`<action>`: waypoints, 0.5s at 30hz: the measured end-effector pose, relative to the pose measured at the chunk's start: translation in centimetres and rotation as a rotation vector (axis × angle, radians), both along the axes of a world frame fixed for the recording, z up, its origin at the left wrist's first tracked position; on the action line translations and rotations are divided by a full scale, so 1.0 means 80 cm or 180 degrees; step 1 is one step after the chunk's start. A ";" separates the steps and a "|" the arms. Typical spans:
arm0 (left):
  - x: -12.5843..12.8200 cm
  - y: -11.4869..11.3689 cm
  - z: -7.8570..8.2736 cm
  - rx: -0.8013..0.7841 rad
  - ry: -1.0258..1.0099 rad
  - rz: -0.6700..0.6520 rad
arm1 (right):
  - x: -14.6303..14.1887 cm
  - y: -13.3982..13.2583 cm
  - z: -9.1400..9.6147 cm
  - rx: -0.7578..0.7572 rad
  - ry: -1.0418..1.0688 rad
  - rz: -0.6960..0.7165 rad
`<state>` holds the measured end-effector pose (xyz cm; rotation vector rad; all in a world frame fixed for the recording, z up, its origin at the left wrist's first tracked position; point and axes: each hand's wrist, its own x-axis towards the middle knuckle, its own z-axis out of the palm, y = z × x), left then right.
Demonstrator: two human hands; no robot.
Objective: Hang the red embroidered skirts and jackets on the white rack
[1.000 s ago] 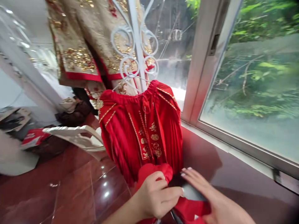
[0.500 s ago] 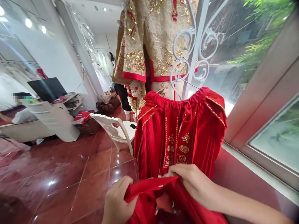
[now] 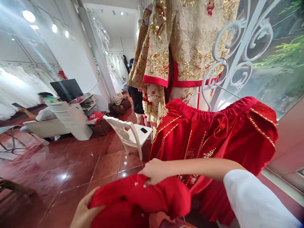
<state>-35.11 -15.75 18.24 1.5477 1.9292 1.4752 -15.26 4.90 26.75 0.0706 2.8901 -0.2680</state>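
Your left hand (image 3: pixel 85 207) and right hand (image 3: pixel 157 171) on red cloth (image 3: pixel 163 198), fingers (image 3: pixel 145 171) pinching it, gold-trimmed red garment (image 3: pixel 211 141) hanging just beyond, white chair (image 3: pixel 140 137) farther left

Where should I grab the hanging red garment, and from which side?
I'd pinch the gathered top band from the front: it runs along the upper edge of the hanging red garment, facing the camera, and the right forearm crosses only lower down.

At lower left, the left hand (image 3: pixel 86 207) is gripping red cloth (image 3: pixel 142 194), its shape hard to make out; the right hand (image 3: pixel 155 171) is pinching it at bottom centre, while an embroidered red garment (image 3: pixel 175 133) is hanging behind.
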 end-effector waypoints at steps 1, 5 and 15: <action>0.000 0.009 0.017 0.0051 -0.0611 0.0194 | -0.017 0.006 0.006 0.0217 -0.0049 0.0108; 0.035 0.065 0.104 0.0480 -0.1693 0.0645 | -0.070 0.055 0.067 0.0765 0.0717 -0.0316; 0.069 0.232 0.250 0.0774 -0.1701 -0.0621 | -0.048 0.185 0.278 0.1837 0.1889 -0.1733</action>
